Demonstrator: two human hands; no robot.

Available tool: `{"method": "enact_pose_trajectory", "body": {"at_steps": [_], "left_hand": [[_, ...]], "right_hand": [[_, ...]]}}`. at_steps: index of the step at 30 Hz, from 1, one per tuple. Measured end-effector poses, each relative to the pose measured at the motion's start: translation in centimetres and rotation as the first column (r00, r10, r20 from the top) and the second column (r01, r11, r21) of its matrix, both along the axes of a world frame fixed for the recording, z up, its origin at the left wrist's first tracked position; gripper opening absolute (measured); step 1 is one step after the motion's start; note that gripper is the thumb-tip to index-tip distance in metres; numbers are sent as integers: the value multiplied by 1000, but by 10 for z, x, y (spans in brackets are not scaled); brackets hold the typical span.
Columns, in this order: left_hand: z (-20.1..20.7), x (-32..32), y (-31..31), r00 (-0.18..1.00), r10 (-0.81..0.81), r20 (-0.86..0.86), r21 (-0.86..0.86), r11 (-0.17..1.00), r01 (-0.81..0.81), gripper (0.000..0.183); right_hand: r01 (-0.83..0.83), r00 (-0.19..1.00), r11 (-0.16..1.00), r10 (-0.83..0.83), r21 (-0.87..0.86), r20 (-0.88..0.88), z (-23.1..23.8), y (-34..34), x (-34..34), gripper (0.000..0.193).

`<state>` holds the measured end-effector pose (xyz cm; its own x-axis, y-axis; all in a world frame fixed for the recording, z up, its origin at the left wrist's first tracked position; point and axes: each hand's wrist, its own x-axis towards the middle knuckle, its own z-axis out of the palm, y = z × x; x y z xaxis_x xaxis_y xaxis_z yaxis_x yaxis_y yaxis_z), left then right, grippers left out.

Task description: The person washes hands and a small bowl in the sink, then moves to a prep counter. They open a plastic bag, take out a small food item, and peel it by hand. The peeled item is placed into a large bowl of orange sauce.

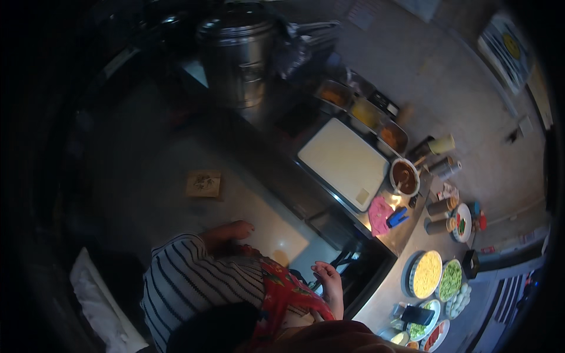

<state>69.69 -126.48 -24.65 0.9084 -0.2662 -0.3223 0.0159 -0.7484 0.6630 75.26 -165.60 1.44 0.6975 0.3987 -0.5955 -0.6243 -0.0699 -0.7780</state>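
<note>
My left hand [239, 229] is held low in front of the striped sleeve, its fingers curled in, with nothing seen in it. On the other side of the red floral apron [281, 281] is my right hand [329, 278], raised near the counter's dark edge. Its fingers are loosely bent and apart, and no object shows between them. Neither hand touches the counter. Closest on the counter to the right hand are a pink cloth [380, 216] and a blue clip-like item [398, 217], beside a white cutting board [344, 162].
Behind the board stand metal pans [366, 113] of orange and yellow food and a bowl of brown sauce [405, 177]. Along the right are squeeze bottles [441, 206], shredded yellow food [426, 275] and chopped greens [450, 280]. A large steel pot [240, 65] stands far left; a cardboard piece [203, 183] lies on the floor.
</note>
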Motion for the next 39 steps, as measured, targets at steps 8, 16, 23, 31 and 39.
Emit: {"method": "enact_pose_trajectory", "body": {"at_steps": [8,16,23,31,39], "left_hand": [[18,-120,56,916,322,-238,-33,940,-339,35],[57,-276,182,581,811,-68,12,583,-813,40],[73,-285,197,160,979,-126,-207,132,-969,41],[48,-324,308,164,893,-420,-6,178,-984,46],[26,-295,517,146,983,-112,-41,142,-989,30]], "right_hand": [[-428,885,850,463,-308,48,1,152,31,26],[-916,398,392,914,-83,-80,1,404,7,26],[-897,-247,-122,936,-426,252,-25,544,1,32],[-905,-247,-152,948,-398,200,-68,688,10,35],[-885,-92,44,959,-464,266,-45,812,59,33]]}}
